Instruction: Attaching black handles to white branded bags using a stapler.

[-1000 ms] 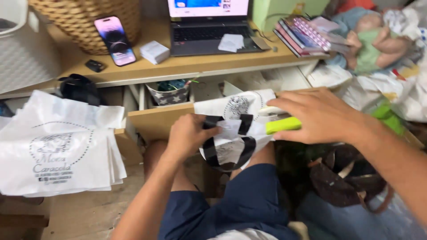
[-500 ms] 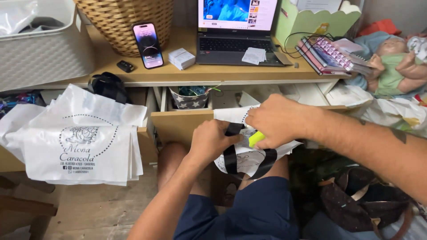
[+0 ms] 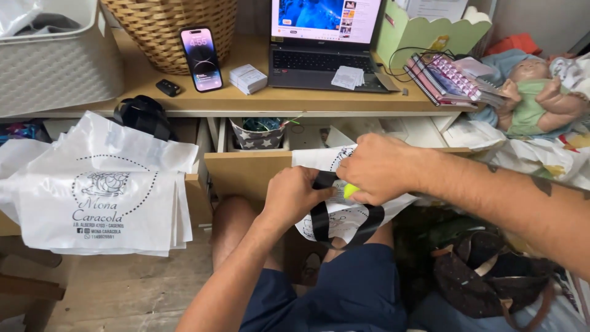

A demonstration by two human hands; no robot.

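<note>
Two bare hands over the lap, close together on a white printed bag with black handles [image 3: 344,215]. Left hand [image 3: 294,195] curled over the bag's left edge and the black handle, fingers closed on it. Right hand [image 3: 380,167] clamped from above on the bag's top, fingers wrapped round a small yellow-green marker-like object [image 3: 350,190], only its tip showing. Bag hanging just above dark blue shorts [image 3: 350,289], against the front of a pulled-out wooden drawer [image 3: 246,172].

Near right, on the floor beside the knee: dark brown spotted handbag with tan straps [image 3: 491,289]. Left, level with the hands: stack of white printed paper bags [image 3: 98,190] draped over a ledge, well apart from the held bag; black strap bundle [image 3: 144,115] just behind the stack.

Farther back, inside the drawer: grey fabric cup with white stars [image 3: 258,136]. Beyond, on the wooden table [image 3: 141,74]: small black key fob [image 3: 167,87], black smartphone with lit screen [image 3: 201,58] leaning on a woven wicker basket [image 3: 172,27], small white box [image 3: 248,78], open black laptop [image 3: 326,37] with a folded white slip [image 3: 348,77] on its deck. Far left: white ribbed plastic bin [image 3: 55,61]. Far right: stacked pink spiral notebooks [image 3: 448,72], light green scalloped paper holder [image 3: 430,34], baby doll in green clothes [image 3: 541,92].
</note>
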